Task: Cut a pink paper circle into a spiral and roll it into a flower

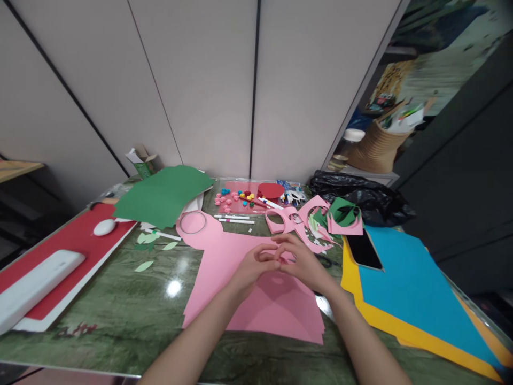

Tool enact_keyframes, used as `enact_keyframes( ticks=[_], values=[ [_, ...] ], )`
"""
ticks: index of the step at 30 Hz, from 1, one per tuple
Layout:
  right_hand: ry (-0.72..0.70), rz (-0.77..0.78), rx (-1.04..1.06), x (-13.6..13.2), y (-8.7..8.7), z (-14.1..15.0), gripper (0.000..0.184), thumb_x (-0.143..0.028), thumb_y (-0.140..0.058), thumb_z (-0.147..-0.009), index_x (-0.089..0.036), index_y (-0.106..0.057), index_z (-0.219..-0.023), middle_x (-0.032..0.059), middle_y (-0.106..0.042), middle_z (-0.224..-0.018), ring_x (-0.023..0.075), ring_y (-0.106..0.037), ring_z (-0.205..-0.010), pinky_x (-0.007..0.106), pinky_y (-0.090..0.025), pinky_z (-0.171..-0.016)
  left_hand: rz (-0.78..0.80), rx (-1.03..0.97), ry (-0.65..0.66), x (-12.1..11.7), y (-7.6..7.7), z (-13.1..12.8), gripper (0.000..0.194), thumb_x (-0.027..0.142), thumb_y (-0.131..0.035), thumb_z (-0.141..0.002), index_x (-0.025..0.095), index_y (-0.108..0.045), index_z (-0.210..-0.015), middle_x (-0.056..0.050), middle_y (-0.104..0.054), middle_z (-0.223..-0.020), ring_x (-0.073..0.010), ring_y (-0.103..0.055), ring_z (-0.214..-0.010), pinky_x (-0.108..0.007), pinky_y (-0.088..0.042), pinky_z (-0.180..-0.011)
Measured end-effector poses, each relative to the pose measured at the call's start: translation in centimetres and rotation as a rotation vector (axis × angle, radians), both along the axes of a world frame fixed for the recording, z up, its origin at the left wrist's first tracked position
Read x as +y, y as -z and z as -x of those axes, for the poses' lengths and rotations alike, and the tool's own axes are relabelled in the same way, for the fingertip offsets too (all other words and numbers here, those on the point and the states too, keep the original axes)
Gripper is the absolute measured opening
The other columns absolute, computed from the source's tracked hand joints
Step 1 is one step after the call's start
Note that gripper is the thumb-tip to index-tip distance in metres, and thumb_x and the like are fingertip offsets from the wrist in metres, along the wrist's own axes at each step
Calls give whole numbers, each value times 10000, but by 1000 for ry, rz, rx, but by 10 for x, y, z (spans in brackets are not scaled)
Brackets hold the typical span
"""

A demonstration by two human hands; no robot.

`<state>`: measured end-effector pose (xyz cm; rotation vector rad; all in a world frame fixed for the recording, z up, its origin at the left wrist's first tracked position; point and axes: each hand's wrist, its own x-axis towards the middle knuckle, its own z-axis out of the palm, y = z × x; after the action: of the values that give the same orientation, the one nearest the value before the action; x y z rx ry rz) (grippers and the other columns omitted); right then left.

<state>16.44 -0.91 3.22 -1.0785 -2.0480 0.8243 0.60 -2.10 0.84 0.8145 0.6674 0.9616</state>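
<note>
Above a stack of pink paper sheets (236,278), my left hand (256,266) and my right hand (302,262) meet fingertip to fingertip. Both hands are closed around a small pink paper piece (285,259), mostly covered by the fingers, so its shape is unclear. A pink paper circle (206,230) with a thin ring (193,222) on it lies at the stack's upper left. Beyond my right hand are pink paper offcuts (294,220) with round holes cut out. Dark scissors (326,261) lie partly hidden beside my right hand.
Small coloured paper rolls (226,202) and a red paper circle (270,190) lie on a clear sheet at the back. Green paper (166,192), leaf cut-outs (144,266) and a white device (44,286) are left. A phone (364,250) rests on blue paper (420,289) at right.
</note>
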Motion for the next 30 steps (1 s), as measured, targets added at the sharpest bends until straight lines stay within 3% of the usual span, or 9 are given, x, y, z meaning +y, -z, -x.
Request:
enact_keyframes(
  ticks=[5,10,13,18,22,30],
  values=[
    [70,-68,49,0,7,10,123,-104,-618,-696,-204,-546,-693,42,-552,-1048,193,-517,-1029,369,-395,-895,61,-83,-105,-3,2,-5,389,149,-731,-616,140,-580,-973,-56,-681,-793,-170,-637,-804,-281,-445,-769],
    [44,-71,40,0,7,9,130,-121,-632,-701,-220,-609,-782,46,-549,-1047,197,-515,-1028,370,-398,-897,62,-6,-114,2,2,2,428,152,-731,-615,141,-567,-1011,-58,-681,-773,-157,-635,-749,-280,-453,-730],
    [-16,-39,2,-1,1,2,158,-147,-657,-703,-247,-660,-826,48,-536,-1105,208,-494,-1074,383,-386,-932,26,53,-36,5,2,9,472,164,-735,-612,150,-552,-1046,-64,-682,-770,-180,-639,-755,-309,-465,-717],
    [-152,2,-67,-5,-7,-3,156,-189,-677,-712,-286,-697,-833,34,-537,-1160,224,-473,-1104,410,-380,-948,-83,114,206,8,0,18,609,157,-724,-610,161,-500,-1178,-63,-677,-764,-173,-637,-654,-342,-478,-692],
    [-188,5,-77,-8,-11,-1,90,-224,-669,-727,-278,-703,-790,33,-534,-1183,236,-466,-1113,431,-380,-946,-111,193,258,9,-3,20,645,155,-720,-601,167,-489,-1204,-66,-677,-766,-186,-641,-675,-330,-477,-673],
    [-46,-114,-77,-2,-1,0,32,-209,-646,-740,-238,-653,-753,47,-562,-1113,214,-485,-1078,415,-375,-925,-9,127,15,6,2,9,479,194,-725,-631,159,-540,-1071,-51,-674,-772,-165,-632,-740,-303,-447,-738]
  ],
)
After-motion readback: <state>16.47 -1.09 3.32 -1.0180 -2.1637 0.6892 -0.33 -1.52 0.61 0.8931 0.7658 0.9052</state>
